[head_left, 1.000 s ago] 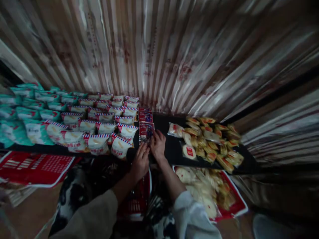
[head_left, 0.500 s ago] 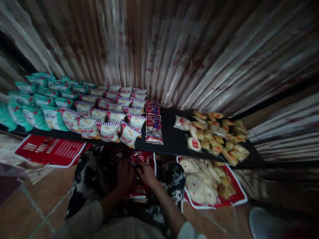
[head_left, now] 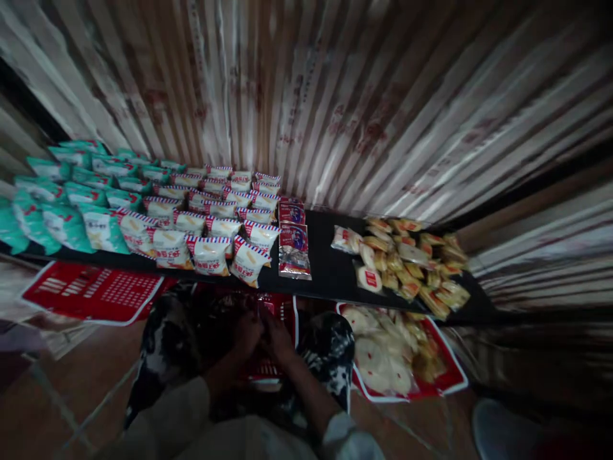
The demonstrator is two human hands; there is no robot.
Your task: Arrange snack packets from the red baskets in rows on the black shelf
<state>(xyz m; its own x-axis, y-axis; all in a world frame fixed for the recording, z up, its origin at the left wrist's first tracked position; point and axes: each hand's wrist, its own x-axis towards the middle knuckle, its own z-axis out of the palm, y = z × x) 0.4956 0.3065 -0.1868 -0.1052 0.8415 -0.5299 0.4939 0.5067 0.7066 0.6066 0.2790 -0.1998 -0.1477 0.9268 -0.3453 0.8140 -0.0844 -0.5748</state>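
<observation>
My left hand (head_left: 249, 332) and my right hand (head_left: 278, 338) are close together over the middle red basket (head_left: 274, 370), between my knees. The fingers of both look curled inward. A small reddish, shiny patch (head_left: 266, 308) shows just beyond the fingertips, perhaps part of a packet; dimness hides what the hands hold. On the black shelf (head_left: 330, 268) straight ahead lie two dark red and blue flat packets (head_left: 294, 249), one behind the other. Left of them stand rows of white snack bags (head_left: 209, 254) with striped top edges.
Teal snack bags (head_left: 108, 227) fill the shelf's left end. Yellow-wrapped packets (head_left: 407, 265) are heaped on its right. Below, a red basket (head_left: 445, 358) holds pale round packets (head_left: 383, 364); another red basket (head_left: 96, 291) is at left. A corrugated sheet wall (head_left: 297, 108) rises behind.
My hands have drawn closer together over the basket, and the left has shifted slightly right. The packets on the shelf stay as they were. The view has shifted slightly.
</observation>
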